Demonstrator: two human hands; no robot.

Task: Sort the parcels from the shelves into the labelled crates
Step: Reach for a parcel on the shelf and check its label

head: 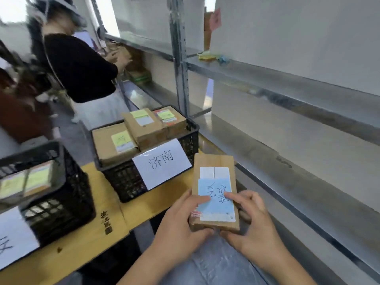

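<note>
With both hands, left and right, pinching the parcel, my grip should steady its blue label for reading before choosing a crate.

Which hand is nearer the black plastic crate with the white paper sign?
Left. The left hand grips the brown cardboard parcel on the side facing the black plastic crate; the right hand holds its far side.

Two crates stood on the table, parcels inside; shelves lay right; held parcel sat between.
</note>
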